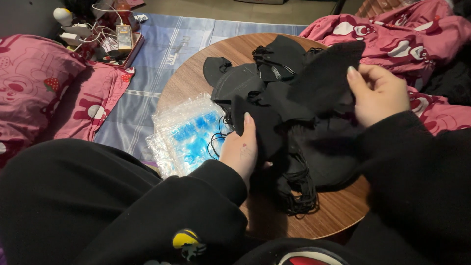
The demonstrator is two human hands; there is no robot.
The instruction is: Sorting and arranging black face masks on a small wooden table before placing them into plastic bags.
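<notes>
Pile of black face masks (289,98) heaped on a round wooden table (338,211), ear loops trailing off the near edge. Left hand (241,149) pinching one folded mask out of the heap, thumb on top, fingers tucked under the fabric. Right hand (377,93) curled shut on the edge of another mask, holding it up just above the pile. Stack of clear plastic packets with blue print (189,132) right beside the left hand. Pink cartoon blanket (407,34) behind, tray of chargers and cables (115,41) well off to the far left.
</notes>
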